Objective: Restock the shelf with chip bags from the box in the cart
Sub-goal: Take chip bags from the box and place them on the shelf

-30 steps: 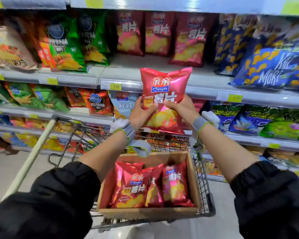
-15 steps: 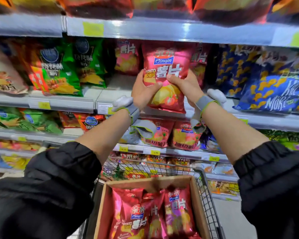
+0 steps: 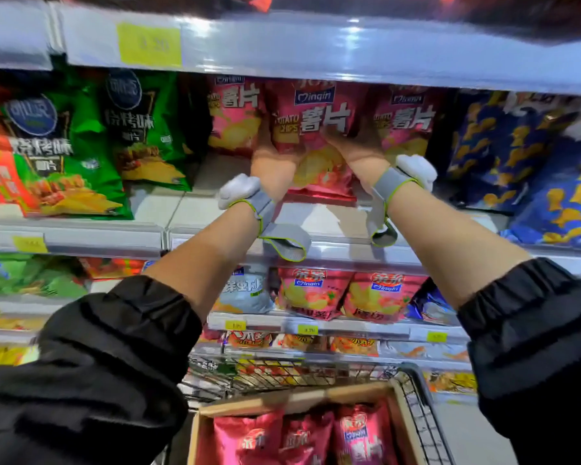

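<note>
The left hand [image 3: 271, 169] and the right hand [image 3: 358, 151] both grip one red chip bag [image 3: 311, 129], the left on its lower left edge and the right on its lower right edge, fingers curled onto the bag's face. The bag stands upright between the two hands, its bottom edge down on the shelf [image 3: 195, 209], inside the bay under the next shelf board above. It sits between two matching red bags: one [image 3: 233, 119] just beside it on the left and another [image 3: 406, 122] just beside it on the right, both farther back. Green bags [image 3: 64, 156] fill the shelf to the left, blue bags [image 3: 524, 162] to the right. Grey straps circle both wrists, above black sleeves. Below, the cardboard box [image 3: 282, 401] in the wire cart [image 3: 413, 397] holds more red bags [image 3: 316, 437].
</note>
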The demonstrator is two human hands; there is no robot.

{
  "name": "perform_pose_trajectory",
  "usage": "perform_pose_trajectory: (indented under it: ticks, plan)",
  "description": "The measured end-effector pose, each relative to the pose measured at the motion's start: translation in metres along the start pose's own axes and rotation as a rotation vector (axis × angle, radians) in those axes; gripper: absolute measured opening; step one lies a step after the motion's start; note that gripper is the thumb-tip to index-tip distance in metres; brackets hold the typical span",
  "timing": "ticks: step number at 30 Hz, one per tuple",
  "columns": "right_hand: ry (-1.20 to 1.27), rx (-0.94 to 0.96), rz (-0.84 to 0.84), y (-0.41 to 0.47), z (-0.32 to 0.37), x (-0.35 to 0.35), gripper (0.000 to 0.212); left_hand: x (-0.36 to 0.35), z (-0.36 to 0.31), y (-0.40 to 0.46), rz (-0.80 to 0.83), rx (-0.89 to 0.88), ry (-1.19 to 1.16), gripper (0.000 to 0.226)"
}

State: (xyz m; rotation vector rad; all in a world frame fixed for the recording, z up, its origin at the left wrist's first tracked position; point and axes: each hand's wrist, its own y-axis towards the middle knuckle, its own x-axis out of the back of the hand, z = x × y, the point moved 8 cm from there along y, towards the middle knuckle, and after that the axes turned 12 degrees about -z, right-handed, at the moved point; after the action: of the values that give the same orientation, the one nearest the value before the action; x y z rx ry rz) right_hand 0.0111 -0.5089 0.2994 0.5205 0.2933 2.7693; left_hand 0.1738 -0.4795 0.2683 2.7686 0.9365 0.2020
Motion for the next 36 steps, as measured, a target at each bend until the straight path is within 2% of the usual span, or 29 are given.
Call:
perform_pose_trajectory:
  ticks: [7, 11, 16, 21, 26, 31, 36]
  plan:
    - [-0.072, 0.012, -0.032, 0.016, -0.029, -0.021, 0.067, -0.017, 0.023, 0.024, -0.038, -0.032, 0.056, 0.099]
    - [-0.085, 0.049, -0.078, 0.025, -0.031, -0.024, 0.061, -0.027, 0.028, 0.034, -0.065, -0.036, 0.077, 0.078]
    - [-0.084, 0.066, -0.105, 0.033, -0.031, -0.031, 0.062, -0.037, 0.028, 0.040, -0.044, -0.086, 0.091, 0.082]
    - [-0.073, 0.048, -0.119, 0.035, -0.037, -0.034, 0.063, -0.040, 0.027, 0.038, -0.036, -0.085, 0.112, 0.074]
    - [-0.085, 0.002, -0.095, 0.028, -0.036, -0.028, 0.059, -0.038, 0.021, 0.033, 0.032, -0.022, 0.154, 0.093]
    - [-0.098, -0.059, -0.001, 0.008, -0.034, -0.019, 0.073, -0.024, 0.016, 0.011, 0.041, -0.014, 0.194, 0.096]
    - [0.033, -0.121, 0.020, -0.019, -0.034, 0.003, 0.064, 0.003, 0.000, -0.027, 0.013, 0.029, 0.173, 0.072]
